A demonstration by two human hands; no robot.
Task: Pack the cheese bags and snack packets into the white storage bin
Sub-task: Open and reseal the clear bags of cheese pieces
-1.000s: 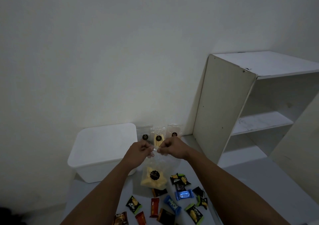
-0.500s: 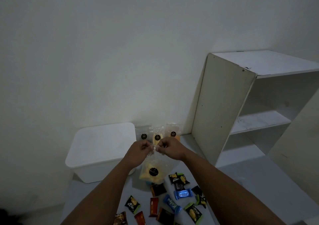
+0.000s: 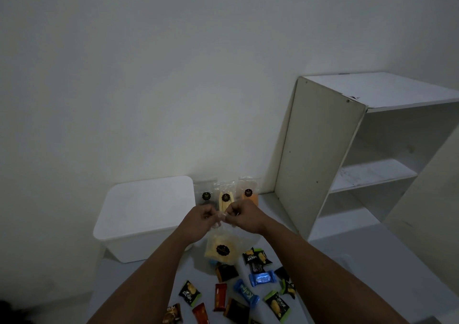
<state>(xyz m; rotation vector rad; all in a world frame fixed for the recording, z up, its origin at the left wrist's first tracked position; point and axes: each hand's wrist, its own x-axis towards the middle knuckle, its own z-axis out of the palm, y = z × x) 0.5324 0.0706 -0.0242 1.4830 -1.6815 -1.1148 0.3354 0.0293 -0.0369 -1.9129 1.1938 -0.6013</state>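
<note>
Since the earlier frames little has shifted: both hands have stayed together at the mouth of the clear bag, which still hangs between them, and only the camera's view has drifted slightly. The left hand (image 3: 198, 220) and the right hand (image 3: 244, 218) meet just above the table, each with fingers curled and pinching the top edge of the held cheese bag (image 3: 222, 249), whose yellow contents and dark round label hang below the knuckles, clear of the table (image 3: 347, 261). Whether they are pressing the seal closed or merely carrying it by the top cannot be told from this view. Just to the left of the hands sits the white storage bin (image 3: 146, 214), its top looking like a flat white surface, so a lid may be on it; that is unclear. Behind the hands three more cheese bags (image 3: 225, 197) stand in a row against the wall. Nearer the camera the snack packets (image 3: 244, 289) lie scattered over the table, none of them in the bin. To the right stands a white shelf unit (image 3: 372, 164). The step in hand appears to be the first cheese bag, so the task looks barely begun. The next move likely calls for swinging the bag left over the bin, and first opening the bin if it is indeed lidded.
</note>
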